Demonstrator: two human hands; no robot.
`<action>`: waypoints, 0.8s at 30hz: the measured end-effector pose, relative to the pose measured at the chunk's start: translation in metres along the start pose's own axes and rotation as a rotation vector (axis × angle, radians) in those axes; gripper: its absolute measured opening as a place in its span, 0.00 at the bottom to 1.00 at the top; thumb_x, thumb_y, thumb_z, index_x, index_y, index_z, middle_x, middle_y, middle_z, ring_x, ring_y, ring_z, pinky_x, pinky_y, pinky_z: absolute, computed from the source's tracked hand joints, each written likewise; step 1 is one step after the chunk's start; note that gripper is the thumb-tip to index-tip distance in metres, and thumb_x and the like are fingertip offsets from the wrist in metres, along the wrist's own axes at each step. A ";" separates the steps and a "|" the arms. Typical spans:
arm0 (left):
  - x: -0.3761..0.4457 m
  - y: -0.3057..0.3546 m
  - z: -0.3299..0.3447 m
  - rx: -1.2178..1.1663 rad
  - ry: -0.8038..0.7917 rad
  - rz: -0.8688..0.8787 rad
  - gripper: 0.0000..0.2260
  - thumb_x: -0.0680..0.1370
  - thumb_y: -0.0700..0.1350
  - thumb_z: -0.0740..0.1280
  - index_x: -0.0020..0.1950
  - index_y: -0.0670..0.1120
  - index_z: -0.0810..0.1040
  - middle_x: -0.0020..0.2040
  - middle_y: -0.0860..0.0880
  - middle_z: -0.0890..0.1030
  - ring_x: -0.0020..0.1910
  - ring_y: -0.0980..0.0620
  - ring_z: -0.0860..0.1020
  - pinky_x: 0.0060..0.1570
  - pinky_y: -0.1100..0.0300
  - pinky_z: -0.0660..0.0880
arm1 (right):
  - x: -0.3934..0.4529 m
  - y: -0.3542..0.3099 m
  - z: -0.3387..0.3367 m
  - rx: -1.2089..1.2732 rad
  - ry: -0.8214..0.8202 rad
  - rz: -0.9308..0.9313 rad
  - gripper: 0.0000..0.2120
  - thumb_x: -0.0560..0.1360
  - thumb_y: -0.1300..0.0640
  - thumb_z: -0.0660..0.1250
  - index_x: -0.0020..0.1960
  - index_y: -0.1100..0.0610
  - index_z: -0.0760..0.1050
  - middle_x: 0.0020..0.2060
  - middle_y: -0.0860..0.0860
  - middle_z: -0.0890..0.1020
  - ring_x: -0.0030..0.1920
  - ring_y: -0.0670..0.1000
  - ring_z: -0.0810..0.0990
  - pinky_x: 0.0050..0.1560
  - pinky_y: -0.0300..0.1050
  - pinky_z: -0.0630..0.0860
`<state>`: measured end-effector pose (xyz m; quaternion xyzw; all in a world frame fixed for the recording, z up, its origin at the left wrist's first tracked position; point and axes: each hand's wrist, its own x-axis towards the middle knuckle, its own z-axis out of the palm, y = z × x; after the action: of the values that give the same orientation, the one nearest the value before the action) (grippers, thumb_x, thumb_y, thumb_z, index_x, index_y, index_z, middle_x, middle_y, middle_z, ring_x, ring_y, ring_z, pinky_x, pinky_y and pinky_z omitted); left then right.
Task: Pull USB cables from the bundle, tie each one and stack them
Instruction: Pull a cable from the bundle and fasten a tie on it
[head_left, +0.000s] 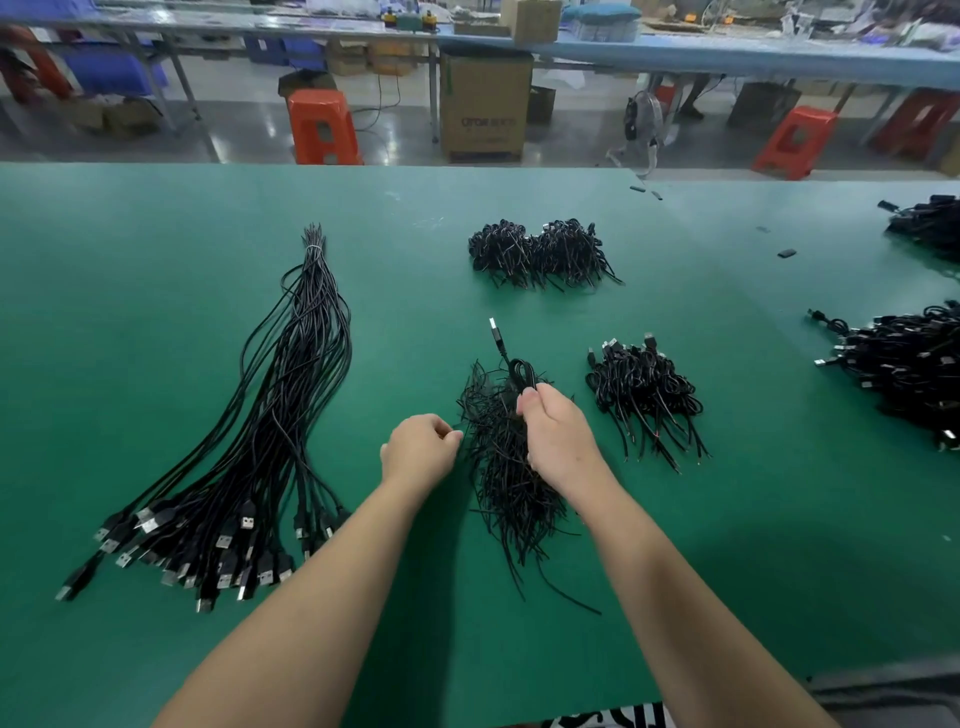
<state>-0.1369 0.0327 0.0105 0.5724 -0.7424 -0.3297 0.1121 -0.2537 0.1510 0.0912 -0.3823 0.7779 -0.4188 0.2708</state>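
A long bundle of black USB cables lies at the left of the green table, tied at its far end, with the plugs fanned out near me. In the middle lies a heap of thin black tie wires. My right hand grips a coiled USB cable above that heap, its plug pointing away from me. My left hand pinches a tie wire at the heap's left edge. Stacks of tied cables sit at the right and farther back.
More black cable piles lie at the table's right edge and far right corner. A few small black bits lie on the table near the back right. Beyond the table stand orange stools and a cardboard box.
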 end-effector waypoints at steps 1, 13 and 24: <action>0.003 0.002 0.003 0.032 -0.002 -0.016 0.06 0.79 0.54 0.66 0.46 0.54 0.79 0.47 0.53 0.83 0.51 0.49 0.78 0.59 0.52 0.71 | 0.000 0.001 -0.001 -0.004 -0.001 0.000 0.16 0.85 0.50 0.51 0.46 0.58 0.70 0.32 0.48 0.68 0.35 0.52 0.68 0.41 0.48 0.68; 0.011 0.017 0.010 0.183 -0.019 -0.115 0.05 0.76 0.49 0.68 0.46 0.54 0.84 0.51 0.51 0.83 0.58 0.46 0.75 0.58 0.52 0.70 | -0.001 0.010 0.001 -0.078 -0.027 -0.037 0.18 0.85 0.51 0.51 0.49 0.62 0.71 0.37 0.51 0.73 0.40 0.52 0.71 0.45 0.50 0.70; -0.006 -0.012 -0.055 0.145 -0.115 0.031 0.03 0.77 0.43 0.71 0.45 0.50 0.84 0.47 0.50 0.84 0.48 0.50 0.81 0.51 0.56 0.79 | -0.003 0.007 0.002 -0.085 -0.120 -0.126 0.17 0.85 0.49 0.49 0.45 0.57 0.68 0.39 0.51 0.75 0.38 0.47 0.70 0.43 0.48 0.70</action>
<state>-0.0961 0.0173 0.0462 0.5475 -0.7783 -0.3056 0.0327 -0.2528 0.1552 0.0842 -0.4659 0.7518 -0.3781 0.2735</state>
